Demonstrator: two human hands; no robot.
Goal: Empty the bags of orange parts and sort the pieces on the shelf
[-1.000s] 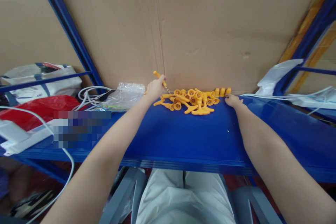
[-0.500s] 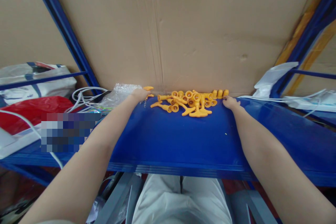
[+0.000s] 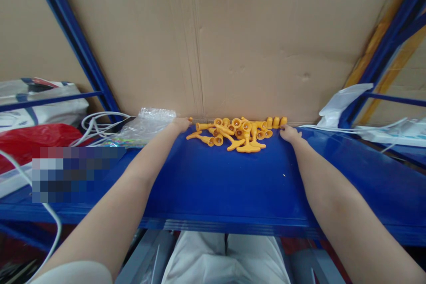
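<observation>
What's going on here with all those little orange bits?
A person sits at a blue shelf, arms stretched out to a pile of small orange plastic parts against a cardboard sheet. The left hand is at the pile's left end, beside a clear plastic bag; the right hand rests at its right end.

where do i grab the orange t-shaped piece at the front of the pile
Probably the wide crossbar of the T-shaped piece, from the near side: it faces the front of the shelf, clear of the pile, while the stem runs back among the others.
</observation>
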